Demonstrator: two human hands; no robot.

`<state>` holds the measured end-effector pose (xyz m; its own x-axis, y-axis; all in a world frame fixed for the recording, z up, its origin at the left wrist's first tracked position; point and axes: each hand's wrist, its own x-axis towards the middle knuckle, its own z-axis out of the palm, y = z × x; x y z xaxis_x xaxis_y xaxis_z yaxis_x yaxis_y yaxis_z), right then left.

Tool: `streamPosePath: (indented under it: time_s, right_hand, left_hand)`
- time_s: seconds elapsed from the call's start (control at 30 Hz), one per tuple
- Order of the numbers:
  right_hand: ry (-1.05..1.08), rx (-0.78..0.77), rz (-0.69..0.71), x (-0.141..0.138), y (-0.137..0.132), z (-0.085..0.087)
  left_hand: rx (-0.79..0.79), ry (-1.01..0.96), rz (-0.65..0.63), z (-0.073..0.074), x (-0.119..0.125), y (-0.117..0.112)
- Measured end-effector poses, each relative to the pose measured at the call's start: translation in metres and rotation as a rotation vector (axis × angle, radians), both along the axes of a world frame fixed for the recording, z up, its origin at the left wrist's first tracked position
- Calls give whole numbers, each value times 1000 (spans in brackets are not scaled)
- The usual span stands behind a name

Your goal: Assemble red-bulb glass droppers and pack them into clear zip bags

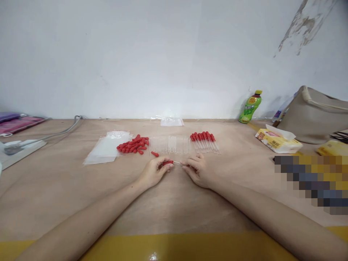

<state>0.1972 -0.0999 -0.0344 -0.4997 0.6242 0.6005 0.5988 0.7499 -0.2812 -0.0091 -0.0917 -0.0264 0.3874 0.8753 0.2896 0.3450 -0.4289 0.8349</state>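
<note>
The left hand (155, 171) is closed in a narrow pinch, thumb and fingers holding a red bulb (168, 162) whose end points toward the right hand (199, 170). The right hand pinches a thin clear tube (177, 163) between thumb and fingers; the tube spans the gap between the hands, its left end at the mouth of the bulb. Whether that end is seated inside is too small to determine. Both hands are low over the brown table covering (136, 217), forearms entering from the lower corners.

Just beyond the left hand lies a single loose bulb (154, 154). Behind it is a heap of red bulbs (133, 144), in disordered orientation. Beside the heap, to its right, clear tubes (170, 144) lie side by side in a row. Right of these, a group of red-topped droppers (203, 141) is arranged in a slanting row, bulbs toward the wall (163, 54).

Left of the heap, flat clear plastic bags (104, 148) overlap one another. A further plastic packet (172, 122) lies near the wall.

At the right rear, a green bottle (250, 107) leans over to the right. Near it are a yellow-and-white tissue pack (278, 140) and a beige bag (318, 116). A grey cable (62, 130) runs along the left side. A yellow strip (174, 246) crosses the near edge.
</note>
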Motion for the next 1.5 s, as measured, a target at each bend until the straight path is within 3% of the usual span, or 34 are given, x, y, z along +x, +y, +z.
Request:
streamPosePath:
  time_s: [0.27,0.57,0.8,1.13,1.37,1.5]
  right_hand:
    - [-58,-59,73,8,4,2]
    - [-105,26,35,4,2,5]
    - [-173,52,39,1,2,5]
    - [-10,-146,9,6,1,13]
    - [-3,-72,39,3,3,4]
    - [-10,-40,59,1,2,2]
  left_hand:
    - [-49,71,-101,-6,-5,0]
    - [-4,129,-74,-5,-5,-5]
    - [121,250,-41,-2,-4,-5]
    - [87,112,19,-1,-3,3]
    - [-128,-4,-20,0,0,-2]
    - [-156,-28,-57,-1,1,-3]
